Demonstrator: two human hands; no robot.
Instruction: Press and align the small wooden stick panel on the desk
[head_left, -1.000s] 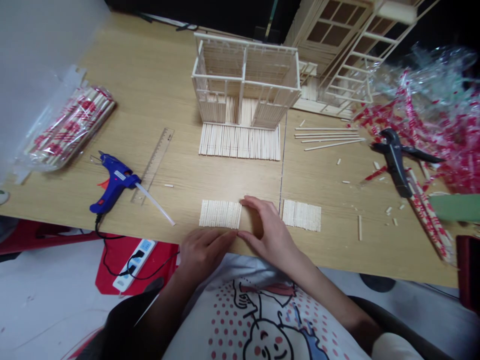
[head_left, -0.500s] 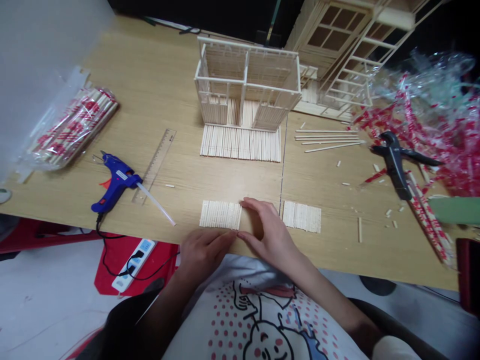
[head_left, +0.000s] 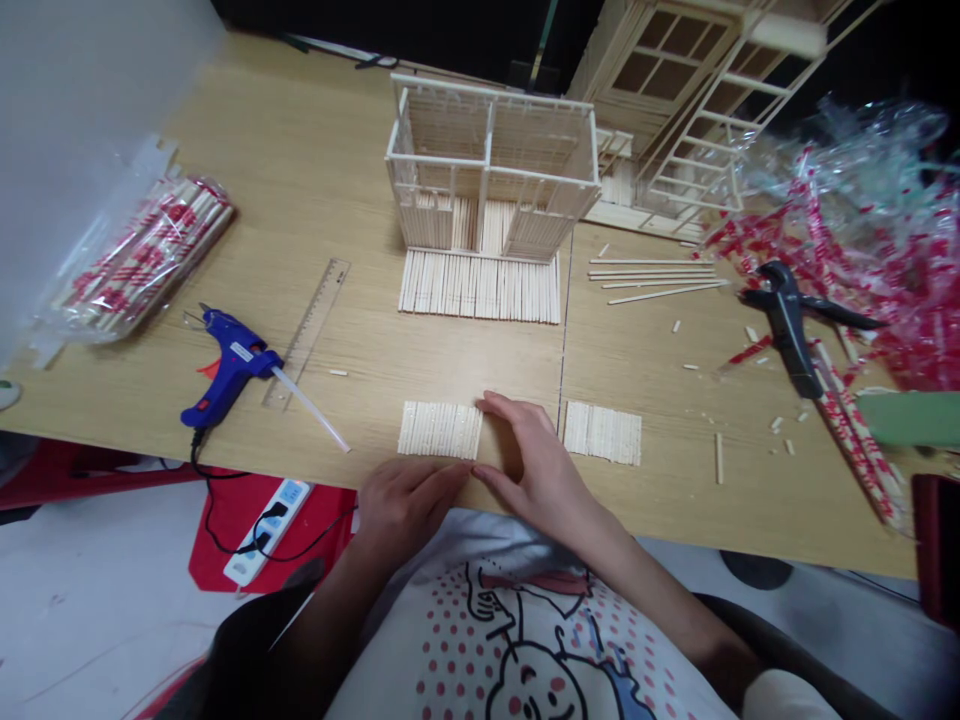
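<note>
A small panel of short wooden sticks (head_left: 439,430) lies flat near the table's front edge, with shiny spots on its surface. My left hand (head_left: 409,502) rests along its near side, fingers drawn together, the fingertips at the lower right corner. At the panel's right end my right hand (head_left: 529,455) curves in a C, index fingertip at the far corner and thumb at the near one, so both hands hold it by its edges. A second stick panel (head_left: 602,433) lies to the right, apart from my hand. Behind stands a small stick-built house frame (head_left: 491,180) with a slatted floor.
At left are a blue glue gun (head_left: 229,360), a clear ruler (head_left: 307,335) and a bag of wrapped sticks (head_left: 154,255). Loose sticks (head_left: 652,272), black-handled cutters (head_left: 791,330) and crumpled wrappers (head_left: 885,250) lie right. A larger stick house (head_left: 667,90) stands behind.
Both hands keep their place at the panel's edges. The whole view has shifted very slightly; nothing on the table has visibly moved.
</note>
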